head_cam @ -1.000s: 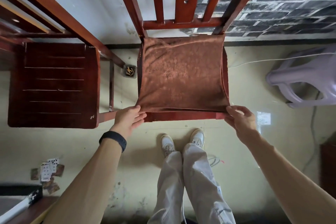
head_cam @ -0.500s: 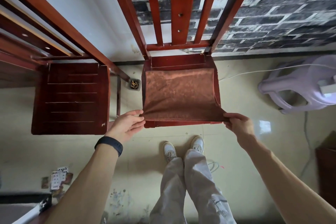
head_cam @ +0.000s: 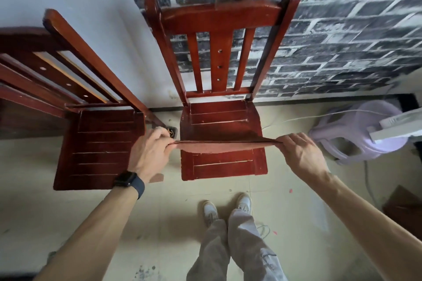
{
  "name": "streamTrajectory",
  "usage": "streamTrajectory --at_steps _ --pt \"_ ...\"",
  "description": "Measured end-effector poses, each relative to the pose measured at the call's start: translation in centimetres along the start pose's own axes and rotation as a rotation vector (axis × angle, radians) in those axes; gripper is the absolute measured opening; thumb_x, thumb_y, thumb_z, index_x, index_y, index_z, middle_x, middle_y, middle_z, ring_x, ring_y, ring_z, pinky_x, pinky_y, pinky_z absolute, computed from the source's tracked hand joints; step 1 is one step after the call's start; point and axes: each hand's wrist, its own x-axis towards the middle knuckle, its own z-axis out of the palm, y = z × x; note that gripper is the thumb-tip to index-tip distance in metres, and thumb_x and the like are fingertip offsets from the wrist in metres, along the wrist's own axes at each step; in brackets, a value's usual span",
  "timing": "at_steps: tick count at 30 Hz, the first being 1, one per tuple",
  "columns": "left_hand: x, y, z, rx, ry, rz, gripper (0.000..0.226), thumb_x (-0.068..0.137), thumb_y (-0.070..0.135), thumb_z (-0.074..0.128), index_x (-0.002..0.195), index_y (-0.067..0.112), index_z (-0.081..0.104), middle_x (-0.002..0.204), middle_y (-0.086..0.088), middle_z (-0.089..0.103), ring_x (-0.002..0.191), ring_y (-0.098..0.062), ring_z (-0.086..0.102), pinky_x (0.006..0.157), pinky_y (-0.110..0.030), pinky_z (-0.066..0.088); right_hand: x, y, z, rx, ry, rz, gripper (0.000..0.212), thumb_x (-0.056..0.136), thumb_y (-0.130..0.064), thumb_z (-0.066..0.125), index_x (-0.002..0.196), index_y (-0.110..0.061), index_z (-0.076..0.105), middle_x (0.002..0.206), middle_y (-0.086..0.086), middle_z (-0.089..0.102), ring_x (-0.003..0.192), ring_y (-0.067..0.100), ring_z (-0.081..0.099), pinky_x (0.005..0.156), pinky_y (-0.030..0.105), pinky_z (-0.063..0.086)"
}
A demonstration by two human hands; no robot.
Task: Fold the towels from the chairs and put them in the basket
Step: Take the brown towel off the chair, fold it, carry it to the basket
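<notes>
Fingers (head_cam: pixel 159 138), L hand (head_cam: pixel 148 155) & R hand (head_cam: pixel 301 155), pinch towel (head_cam: pixel 219 148) stretched btwn them.

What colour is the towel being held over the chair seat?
The towel is plain reddish-brown, seen nearly edge-on in the head view.

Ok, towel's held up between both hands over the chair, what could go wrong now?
The towel hangs only from pinches by the left hand and right hand; if either slips, it may drop onto the chair seat or the dirty floor. No basket is in view, so turning to find it risks tripping on the cord by the feet.
</notes>
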Motion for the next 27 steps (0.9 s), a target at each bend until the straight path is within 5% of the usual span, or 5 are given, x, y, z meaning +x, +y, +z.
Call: streamTrajectory --at_steps 2,7,12,19,27 --pt "0.5 0.2 -3.4 0.07 0.093 0.095 0.014 0.084 0.032 0.076 0.095 0.022 0.08 0.088 0.002 0.071 0.08 -0.022 0.061 0.064 -0.034 0.05 0.9 0.0 -2.6 0.0 0.033 -0.017 0.026 0.098 -0.034 0.061 0.096 -0.009 0.07 0.08 0.007 0.07 0.073 0.035 0.065 0.052 0.042 0.055" --pt "1.1 0.0 -7.7 0.164 0.194 0.197 0.007 0.083 0.03 0.079 0.086 0.024 0.078 0.078 0.004 0.073 0.075 -0.023 0.064 0.067 -0.034 0.046 2.6 1.7 -5.5 -0.062 0.029 -0.179 0.04 0.101 -0.042 0.047 0.09 -0.011 0.07 0.078 0.006 0.07 0.07 0.032 0.066 0.057 0.041 0.058" --pt "3.5 -0.5 -7.5 0.329 0.179 0.295 0.009 0.086 0.025 0.069 0.081 0.02 0.075 0.074 0.001 0.071 0.078 -0.025 0.062 0.07 -0.036 0.042 6.8 2.9 -6.8 -0.156 0.01 -0.29 0.016 0.09 -0.007 0.055 0.1 -0.007 0.069 0.086 0.01 0.065 0.078 0.033 0.061 0.063 0.042 0.058" --pt "8.8 -0.8 -8.2 0.33 0.213 0.191 0.01 0.085 0.03 0.075 0.081 0.021 0.074 0.078 0.0 0.07 0.077 -0.027 0.061 0.068 -0.035 0.044 12.1 4.0 -6.5 -0.247 0.105 -0.286 0.012 0.083 -0.006 0.078 0.086 -0.006 0.066 0.078 0.011 0.065 0.073 0.034 0.063 0.061 0.042 0.057" --pt "9.3 -1.4 -2.5 0.307 0.194 0.159 0.01 0.084 0.03 0.076 0.084 0.02 0.075 0.082 -0.001 0.07 0.081 -0.028 0.062 0.072 -0.037 0.044 11.3 5.2 -1.2 -0.267 0.105 -0.28 0.021 0.086 0.003 0.064 0.106 -0.003 0.065 0.093 0.016 0.062 0.083 0.038 0.058 0.07 0.047 0.057"
